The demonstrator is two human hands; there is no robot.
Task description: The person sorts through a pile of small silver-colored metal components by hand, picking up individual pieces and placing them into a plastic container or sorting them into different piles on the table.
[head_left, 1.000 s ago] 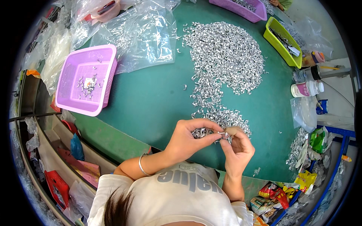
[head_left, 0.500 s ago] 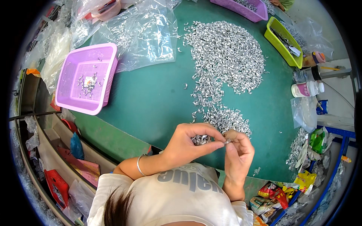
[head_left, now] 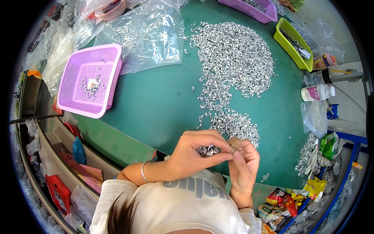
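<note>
My left hand point(head_left: 194, 151) is curled around a cluster of small silver curved metal pieces point(head_left: 207, 151) resting in its palm. Its thumb and forefinger meet the fingertips of my right hand point(head_left: 244, 162) at one small metal piece point(head_left: 233, 150), pinched between them and mostly hidden. Just beyond the hands lies a small heap of the same pieces point(head_left: 235, 126) on the green table point(head_left: 156, 105). A narrow band of pieces joins it to a far larger pile point(head_left: 233, 54) at the back.
A purple basket point(head_left: 115, 74) with a few pieces stands at left, beside a clear plastic bag point(head_left: 156, 43). Far right are a lime-green basket point(head_left: 283, 39), another purple basket point(head_left: 249, 12) and a white bottle point(head_left: 317, 93). Colourful packets point(head_left: 278, 202) lie below the table's right edge.
Both hands have shifted slightly nearer my body, the right one also a little left. The fingertips stay together at the small piece, and the cluster stays in my left palm.
</note>
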